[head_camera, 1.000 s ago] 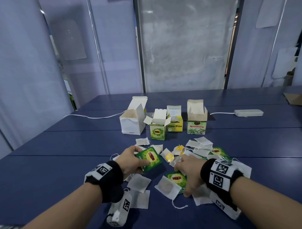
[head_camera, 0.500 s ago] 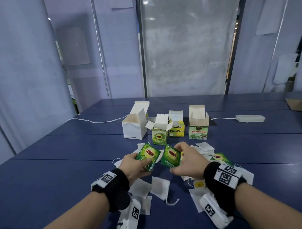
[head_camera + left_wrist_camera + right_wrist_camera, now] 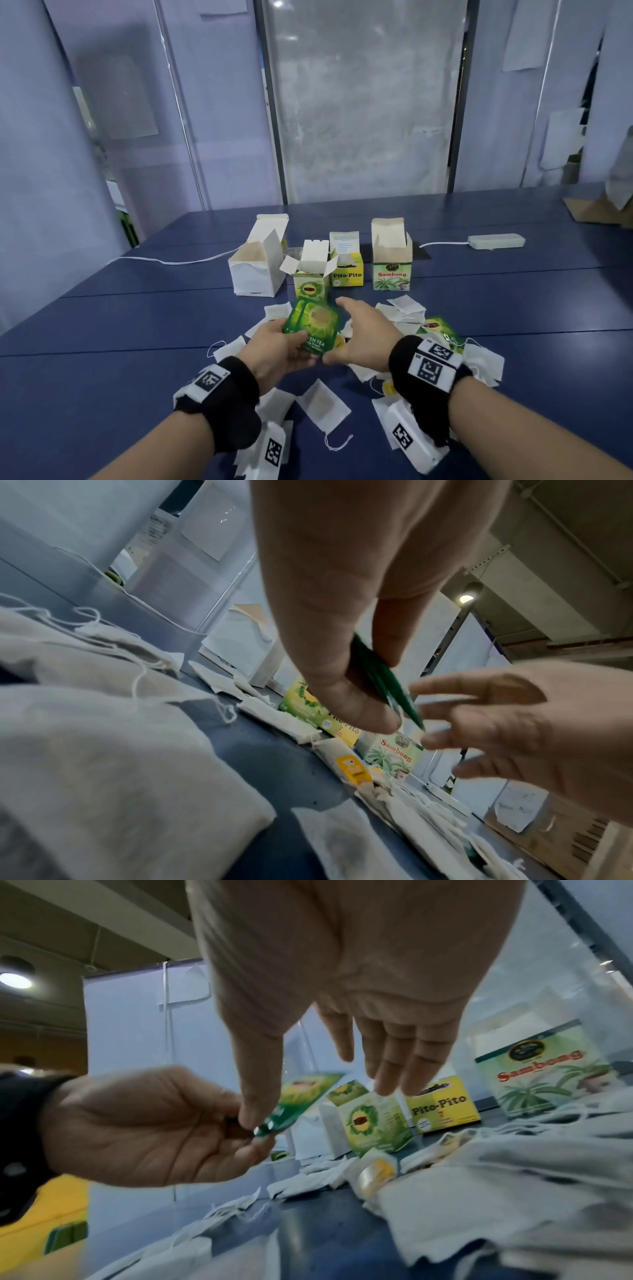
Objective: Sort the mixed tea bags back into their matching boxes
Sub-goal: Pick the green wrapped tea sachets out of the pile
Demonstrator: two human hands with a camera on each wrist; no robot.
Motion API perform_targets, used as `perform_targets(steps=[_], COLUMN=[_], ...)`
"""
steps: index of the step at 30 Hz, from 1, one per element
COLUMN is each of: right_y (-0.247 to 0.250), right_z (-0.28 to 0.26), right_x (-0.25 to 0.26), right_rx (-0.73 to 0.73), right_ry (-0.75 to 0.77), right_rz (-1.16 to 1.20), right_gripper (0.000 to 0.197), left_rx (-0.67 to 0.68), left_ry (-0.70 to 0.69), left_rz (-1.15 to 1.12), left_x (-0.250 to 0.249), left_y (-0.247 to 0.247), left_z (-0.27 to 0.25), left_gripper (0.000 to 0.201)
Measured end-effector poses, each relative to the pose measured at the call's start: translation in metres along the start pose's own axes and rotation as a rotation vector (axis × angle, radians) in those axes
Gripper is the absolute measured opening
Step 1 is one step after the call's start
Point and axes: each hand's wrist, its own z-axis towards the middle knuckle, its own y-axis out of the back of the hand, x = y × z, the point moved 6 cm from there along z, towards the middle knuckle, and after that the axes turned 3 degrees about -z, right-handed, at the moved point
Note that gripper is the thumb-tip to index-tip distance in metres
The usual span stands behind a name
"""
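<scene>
The left hand (image 3: 277, 346) pinches two green tea sachets (image 3: 313, 327) by their lower edge, thumb on top and fingers beneath, holding them fanned and tilted above the tabletop (image 3: 102, 342). The right hand (image 3: 363, 337) is just beside them with its fingers straight and spread; its thumb tip touches the sachets' lower corner, but it grips nothing — the wrist view shows the palm bare.

Straight ahead, toward the far edge, stands the green tea box (image 3: 311, 279) with its flaps open, the Pito-Pito box (image 3: 346, 270) just behind it, the Sambong box (image 3: 392, 263) to the right and a plain white box (image 3: 257, 267) to the left. Loose white tea bags (image 3: 322, 406) and one more green sachet (image 3: 436, 327) lie scattered round both wrists, near the front edge.

The risks, as I judge them: the pinch is shallow and at one edge, so the two slick sachets could slide apart or one drop as the right hand lets go. The green box looks light and its mouth narrow — a careless push could tip it or snag a flap. Trailing strings could also catch a wrist and drag bags along.
</scene>
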Motion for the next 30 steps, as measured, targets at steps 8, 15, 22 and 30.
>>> perform_targets(steps=[8,15,22,30], right_y=[0.056,0.084,0.075,0.058], right_z=[-0.04,-0.035,-0.011,0.014], right_x=[-0.112,-0.151,-0.166,-0.157], right_rx=[0.222,0.039,0.149,0.204], right_ry=[-0.336,-0.438,-0.634,-0.609], right_rz=[-0.403,-0.243,-0.284,-0.205], right_gripper=[0.035,0.03,0.05,0.051], left_rx=[0.029,0.148,-0.075,-0.114], left_ry=[0.133,0.136,0.141,0.158], left_rz=[0.039,0.034,0.266,0.136], left_x=[0.007,0.019,0.016,0.01], left_y=[-0.009,-0.095,-0.057,-0.028], left_z=[0.009,0.032,0.049,0.043], left_gripper=[0.018,0.019,0.018,0.011])
